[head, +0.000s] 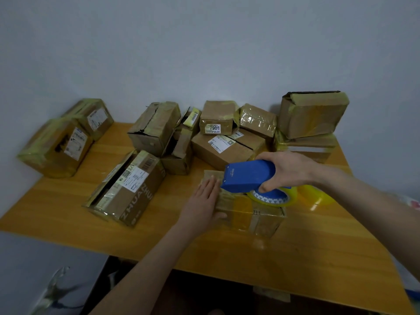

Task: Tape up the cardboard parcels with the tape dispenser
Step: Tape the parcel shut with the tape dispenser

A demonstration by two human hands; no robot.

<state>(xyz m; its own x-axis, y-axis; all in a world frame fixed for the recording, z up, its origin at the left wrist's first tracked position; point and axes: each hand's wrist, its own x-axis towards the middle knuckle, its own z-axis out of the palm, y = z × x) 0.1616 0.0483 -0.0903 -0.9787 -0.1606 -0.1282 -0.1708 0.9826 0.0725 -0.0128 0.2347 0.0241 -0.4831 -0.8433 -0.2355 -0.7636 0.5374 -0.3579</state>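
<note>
Evidently mid-strip on the low box [247,212] at lower centre of the frame, on the wooden table [68,208]. Left hand [202,201] laid flat and open on the box's left end, gripping nothing, just pinning it down. Right hand [286,169] clenched round the blue tape dispenser [247,178], nose pointing left and resting on or just above the box top (contact hard to tell through the blur), yellowish roll [272,196] hanging under it. Next move, by the look of it: draw the dispenser along the top seam with steady downward pressure, keep the left palm clear of the blade, then tilt to cut. Spare tape roll [316,196] lying just right of the box. As for contents: nothing to be seen inside any parcel. Still gaping, seemingly: the long printed box [127,187] at centre left with a flap split open, and the torn boxes [168,137] at upper centre. Already wrapped in glossy tape: two boxes [66,139] at the upper left, and a tall one [313,114] at the upper right atop a pile. Labelled boxes [218,119] stacked between, seams unclear.
</note>
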